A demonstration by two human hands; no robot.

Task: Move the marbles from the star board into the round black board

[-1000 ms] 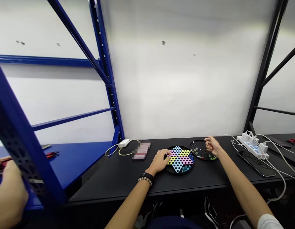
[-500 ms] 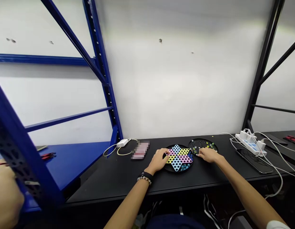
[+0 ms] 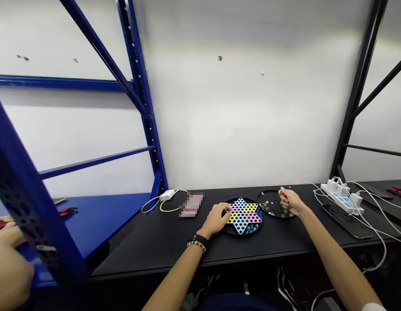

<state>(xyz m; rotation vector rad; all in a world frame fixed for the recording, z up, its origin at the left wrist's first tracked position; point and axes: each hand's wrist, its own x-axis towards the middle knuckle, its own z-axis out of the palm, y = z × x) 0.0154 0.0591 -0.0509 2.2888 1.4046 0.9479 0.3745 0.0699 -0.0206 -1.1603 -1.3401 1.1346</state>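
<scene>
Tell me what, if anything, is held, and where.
Left hand touches the multicoloured star-shaped board on its left, grip unclear; right hand is closed, any contents hidden.

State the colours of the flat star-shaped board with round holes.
Star-shaped board: light blue, yellow and pink sections; the head view shows it.

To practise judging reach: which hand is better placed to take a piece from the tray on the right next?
The right hand, probably: its curled fingers appear over that tray, while the left hand is farther away, at the star-shaped board.
</scene>
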